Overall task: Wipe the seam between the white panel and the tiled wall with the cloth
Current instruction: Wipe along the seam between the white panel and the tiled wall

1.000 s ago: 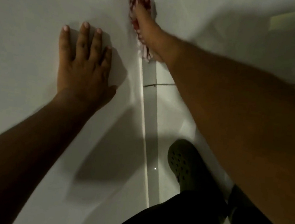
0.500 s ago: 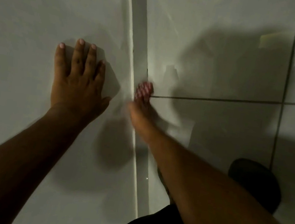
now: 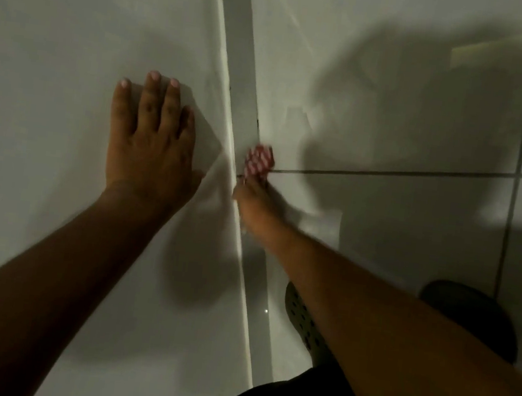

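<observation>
Right hand (image 3: pixel 256 210) clutches cloth (image 3: pixel 258 160) against seam (image 3: pixel 246 111); left hand (image 3: pixel 151 149) lies flat, released, on panel (image 3: pixel 75 46).

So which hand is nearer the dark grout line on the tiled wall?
Right. The right hand holds the cloth at the grout line's left end; the left hand lies flat on the white panel, across the seam.

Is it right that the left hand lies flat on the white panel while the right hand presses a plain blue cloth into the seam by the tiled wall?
Not quite. In the head view the cloth is red and white patterned, not plain blue. The rest holds: the left hand lies flat on the white panel, and the right hand presses the cloth into the seam by the tiled wall.
</observation>
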`<action>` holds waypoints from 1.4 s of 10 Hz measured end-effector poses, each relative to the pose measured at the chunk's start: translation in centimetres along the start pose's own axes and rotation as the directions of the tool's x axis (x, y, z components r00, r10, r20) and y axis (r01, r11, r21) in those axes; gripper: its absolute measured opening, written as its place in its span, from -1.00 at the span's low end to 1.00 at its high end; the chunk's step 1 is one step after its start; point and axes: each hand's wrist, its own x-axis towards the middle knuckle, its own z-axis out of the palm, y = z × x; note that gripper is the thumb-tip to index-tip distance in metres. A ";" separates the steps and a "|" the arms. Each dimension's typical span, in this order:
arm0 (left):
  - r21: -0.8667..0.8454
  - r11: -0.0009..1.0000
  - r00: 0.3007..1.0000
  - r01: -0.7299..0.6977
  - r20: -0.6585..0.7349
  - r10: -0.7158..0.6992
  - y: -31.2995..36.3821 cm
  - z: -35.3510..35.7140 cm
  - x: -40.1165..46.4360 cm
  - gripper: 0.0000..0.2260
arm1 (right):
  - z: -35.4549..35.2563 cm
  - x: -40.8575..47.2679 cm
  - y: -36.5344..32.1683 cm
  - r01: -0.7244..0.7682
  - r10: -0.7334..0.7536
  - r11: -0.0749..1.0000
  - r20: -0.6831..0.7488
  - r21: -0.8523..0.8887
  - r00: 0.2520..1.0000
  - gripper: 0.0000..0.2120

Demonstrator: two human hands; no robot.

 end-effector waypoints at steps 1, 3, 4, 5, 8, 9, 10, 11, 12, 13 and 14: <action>-0.027 1.000 1.000 -0.005 -0.019 0.005 0.0 -0.5 0.4 -0.25 | -2.8 2.0 -4.3 0.274 -0.274 0.961 0.019 -0.022 0.962 -0.48; -0.729 0.677 0.994 -0.103 -0.105 0.038 -0.2 -1.5 1.0 -0.43 | -5.8 3.2 -7.7 0.311 -0.312 0.932 0.024 -0.187 0.950 -0.57; -0.934 0.357 0.990 0.025 -0.026 -0.139 -0.5 -1.5 1.5 -0.49 | -6.5 3.8 -8.6 0.327 -0.361 0.916 -0.124 -0.234 0.924 -0.70; -0.981 -0.046 0.957 0.187 0.192 -0.219 -0.3 -1.6 2.2 -0.53 | -6.1 3.4 -9.5 0.323 -0.385 0.891 -0.158 -0.318 0.909 -0.79; -0.392 0.915 0.979 -0.094 -0.206 0.012 -1.8 -1.9 0.8 -0.50 | 0.7 -6.2 4.1 0.034 -0.042 0.993 -0.072 -0.117 0.997 -0.70; -0.268 0.962 0.992 -0.054 -0.125 0.020 -3.1 -1.6 1.1 -0.50 | -0.5 -3.7 0.7 0.081 -0.128 0.972 -0.204 -0.222 0.971 -0.64; -0.183 0.982 0.995 -0.049 -0.089 0.033 -3.2 -1.0 1.3 -0.46 | -2.5 -0.1 -4.6 0.230 -0.307 0.907 -0.179 -0.353 0.935 -0.65; -0.239 0.969 0.994 -0.067 -0.096 0.045 -1.7 -0.8 1.5 -0.50 | -5.0 1.4 -8.7 0.332 -0.415 0.871 -0.180 -0.362 0.892 -0.74; -0.688 0.725 0.985 -0.030 -0.142 -0.094 0.7 -1.1 3.3 -0.62 | -8.4 1.1 -10.8 0.352 -0.355 0.935 -0.194 -0.048 0.915 -0.77; -0.924 -0.378 0.993 0.056 0.092 -0.077 2.6 -4.1 5.4 -0.72 | -12.3 -1.5 -13.0 0.362 -0.311 0.869 -0.197 0.339 0.930 -0.70; -0.530 -0.841 0.993 0.112 0.096 0.072 2.0 -5.3 6.2 -0.53 | -13.6 -5.1 -15.8 0.327 -0.366 0.816 -0.012 0.477 0.931 -0.36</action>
